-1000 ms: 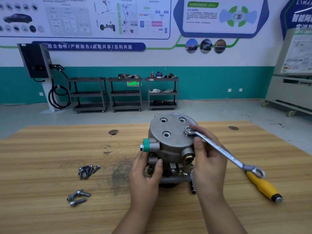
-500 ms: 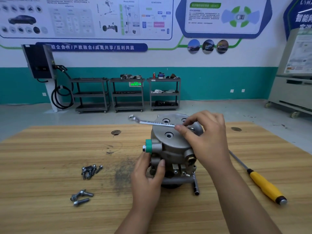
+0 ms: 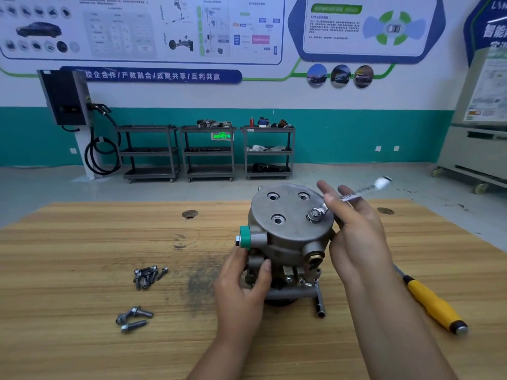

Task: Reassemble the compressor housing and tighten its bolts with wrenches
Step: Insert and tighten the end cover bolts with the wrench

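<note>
The grey metal compressor housing (image 3: 285, 231) stands upright on the wooden table (image 3: 82, 242), round cover facing up with three empty bolt holes. One bolt (image 3: 315, 214) sits in the cover's right hole. A silver wrench (image 3: 356, 192) has its ring end on that bolt, and its blurred shaft points up and to the right. My right hand (image 3: 356, 239) holds the wrench shaft between thumb and fingers, just right of the cover. My left hand (image 3: 244, 281) grips the housing's lower left side, below a green cap (image 3: 245, 237).
Loose bolts lie left of the housing in two groups, one nearer it (image 3: 146, 275) and one toward me (image 3: 133, 318). A yellow-handled screwdriver (image 3: 433, 305) lies to the right. A dark socket bar (image 3: 319, 300) rests against the housing's base. Tool carts (image 3: 208, 152) stand by the far wall.
The wrench has swung round the bolt: its handle pointed lower right, then left, and now upper right. My right hand moved with it. My left hand kept its grip.
</note>
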`<state>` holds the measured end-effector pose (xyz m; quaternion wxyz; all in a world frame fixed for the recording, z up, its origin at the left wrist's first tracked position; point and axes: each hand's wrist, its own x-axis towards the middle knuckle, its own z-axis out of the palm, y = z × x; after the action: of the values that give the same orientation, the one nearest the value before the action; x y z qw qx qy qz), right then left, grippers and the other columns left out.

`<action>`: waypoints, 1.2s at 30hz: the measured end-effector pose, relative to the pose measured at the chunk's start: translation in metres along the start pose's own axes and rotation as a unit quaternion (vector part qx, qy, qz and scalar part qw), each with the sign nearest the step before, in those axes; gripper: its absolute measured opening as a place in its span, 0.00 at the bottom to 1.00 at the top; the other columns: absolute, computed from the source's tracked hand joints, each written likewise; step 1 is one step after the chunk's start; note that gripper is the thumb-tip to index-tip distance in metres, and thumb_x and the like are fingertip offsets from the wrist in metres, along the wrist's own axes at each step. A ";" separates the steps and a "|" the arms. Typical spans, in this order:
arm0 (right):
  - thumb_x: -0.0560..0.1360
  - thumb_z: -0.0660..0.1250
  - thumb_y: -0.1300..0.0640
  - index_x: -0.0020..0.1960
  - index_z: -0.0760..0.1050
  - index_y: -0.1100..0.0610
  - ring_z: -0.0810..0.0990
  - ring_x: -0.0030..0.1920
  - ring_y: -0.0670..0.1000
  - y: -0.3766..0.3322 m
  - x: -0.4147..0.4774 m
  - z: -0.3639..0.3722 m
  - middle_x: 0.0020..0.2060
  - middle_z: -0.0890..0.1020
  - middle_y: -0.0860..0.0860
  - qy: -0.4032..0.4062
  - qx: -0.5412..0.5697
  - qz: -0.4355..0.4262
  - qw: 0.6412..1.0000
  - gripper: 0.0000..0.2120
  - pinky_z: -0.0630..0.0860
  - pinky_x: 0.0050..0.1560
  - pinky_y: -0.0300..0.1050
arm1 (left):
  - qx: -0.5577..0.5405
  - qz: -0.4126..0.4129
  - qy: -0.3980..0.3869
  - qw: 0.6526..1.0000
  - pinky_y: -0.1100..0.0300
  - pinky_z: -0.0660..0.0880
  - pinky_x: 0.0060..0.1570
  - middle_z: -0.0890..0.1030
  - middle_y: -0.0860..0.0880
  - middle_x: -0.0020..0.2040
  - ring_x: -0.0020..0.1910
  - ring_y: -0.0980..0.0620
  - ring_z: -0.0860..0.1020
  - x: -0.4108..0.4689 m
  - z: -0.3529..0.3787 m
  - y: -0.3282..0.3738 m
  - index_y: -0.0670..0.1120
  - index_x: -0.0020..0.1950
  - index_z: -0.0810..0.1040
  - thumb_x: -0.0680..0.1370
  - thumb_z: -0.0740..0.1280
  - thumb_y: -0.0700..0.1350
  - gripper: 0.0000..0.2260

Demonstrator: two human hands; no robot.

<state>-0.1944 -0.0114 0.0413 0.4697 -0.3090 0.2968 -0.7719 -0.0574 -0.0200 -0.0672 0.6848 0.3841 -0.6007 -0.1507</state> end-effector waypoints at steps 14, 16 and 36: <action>0.74 0.66 0.57 0.55 0.80 0.43 0.76 0.58 0.44 0.037 -0.043 -0.028 0.53 0.81 0.42 -0.041 -0.254 -0.289 0.922 0.13 0.70 0.57 0.30 | -0.019 -0.014 0.012 1.000 0.71 0.72 0.42 0.81 0.58 0.44 0.45 0.64 0.78 0.000 0.000 -0.003 0.60 0.49 0.76 0.70 0.64 0.55 0.08; 0.70 0.67 0.54 0.55 0.80 0.41 0.74 0.57 0.46 0.033 -0.042 -0.026 0.52 0.80 0.38 -0.056 -0.309 -0.317 0.895 0.15 0.68 0.57 0.30 | -0.012 -0.010 0.011 1.000 0.69 0.72 0.40 0.81 0.57 0.41 0.42 0.65 0.77 -0.001 0.000 -0.003 0.58 0.46 0.76 0.70 0.64 0.54 0.07; 0.73 0.68 0.65 0.50 0.76 0.54 0.81 0.43 0.44 0.008 0.016 0.000 0.45 0.83 0.48 -0.043 -0.164 -0.048 0.984 0.08 0.75 0.38 0.32 | -0.001 -0.024 0.001 1.000 0.65 0.73 0.52 0.80 0.55 0.51 0.52 0.56 0.78 -0.001 0.001 -0.002 0.56 0.53 0.77 0.69 0.66 0.55 0.14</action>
<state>-0.1956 -0.0291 0.0388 0.3875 -0.4284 0.3843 -0.7202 -0.0579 -0.0209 -0.0689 0.6820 0.3983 -0.5902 -0.1671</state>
